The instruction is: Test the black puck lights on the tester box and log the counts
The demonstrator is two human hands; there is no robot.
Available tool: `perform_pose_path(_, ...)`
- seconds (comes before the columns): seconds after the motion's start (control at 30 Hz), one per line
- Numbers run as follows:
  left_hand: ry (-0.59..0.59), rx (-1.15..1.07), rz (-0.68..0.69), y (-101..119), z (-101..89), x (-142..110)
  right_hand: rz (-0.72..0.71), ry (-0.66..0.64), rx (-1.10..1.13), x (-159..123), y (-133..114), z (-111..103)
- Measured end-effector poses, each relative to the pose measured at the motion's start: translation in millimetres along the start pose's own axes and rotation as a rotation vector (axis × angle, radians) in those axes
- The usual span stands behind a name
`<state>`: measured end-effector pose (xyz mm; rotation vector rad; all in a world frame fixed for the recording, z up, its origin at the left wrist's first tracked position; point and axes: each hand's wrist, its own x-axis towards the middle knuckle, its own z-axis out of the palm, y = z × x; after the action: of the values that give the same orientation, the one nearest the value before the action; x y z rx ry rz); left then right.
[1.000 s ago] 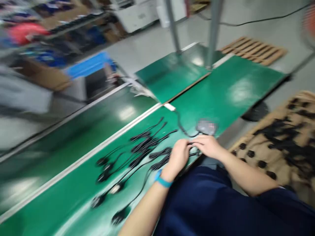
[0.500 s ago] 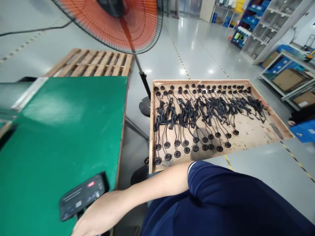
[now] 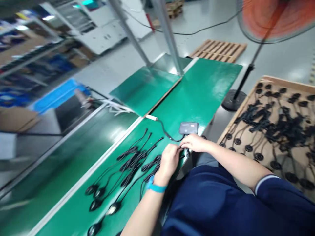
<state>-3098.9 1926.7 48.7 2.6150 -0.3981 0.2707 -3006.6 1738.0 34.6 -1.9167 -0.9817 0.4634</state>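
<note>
My left hand [image 3: 170, 159], with a teal band at the wrist, is closed at the green table's near edge. My right hand [image 3: 194, 143] meets it fingertip to fingertip, also closed. Between them shows a thin dark piece that looks like the end of a black cable; the fingers partly hide it. Just beyond the right hand stands a small dark device with a lit screen [image 3: 188, 127]. A black lead [image 3: 162, 126] runs from near it to a white stick-shaped piece [image 3: 152, 117]. Left of my hands lie several bundled black cables [image 3: 134, 160] with round black ends [image 3: 114, 207].
A wooden tray [image 3: 236, 109] at right holds many coiled cables with round ends. Behind it stands an orange fan [image 3: 273, 19] on a round base [image 3: 233, 100]. Metal posts [image 3: 168, 36] rise beyond the green table [image 3: 204, 85]. A pallet [image 3: 218, 50] lies on the floor.
The view has swung left, from the wooden tray to the green table. My left hand and the cables on the table have come into view, and my two hands are now together.
</note>
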Motion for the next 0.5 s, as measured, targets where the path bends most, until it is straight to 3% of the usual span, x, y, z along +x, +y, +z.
perform_pose_path(0.17,0.008,0.019,0.003,13.1,10.9,-2.9,-0.046,0.017,-0.045,-4.0,-1.4,4.4)
perform_pose_path(0.27,-0.034,-0.005,-0.019,14.3,4.3,2.0,-0.060,0.072,-0.172,-7.6,-0.8,5.4)
perform_pose_path(0.37,0.056,0.047,-0.093,5.9,-27.6,-18.0,-0.060,0.251,-0.235,-19.6,-5.7,17.9)
perform_pose_path(0.5,0.337,0.256,-0.393,-15.4,-98.0,-102.0,-0.025,0.544,-0.217,-49.6,-15.1,37.0)
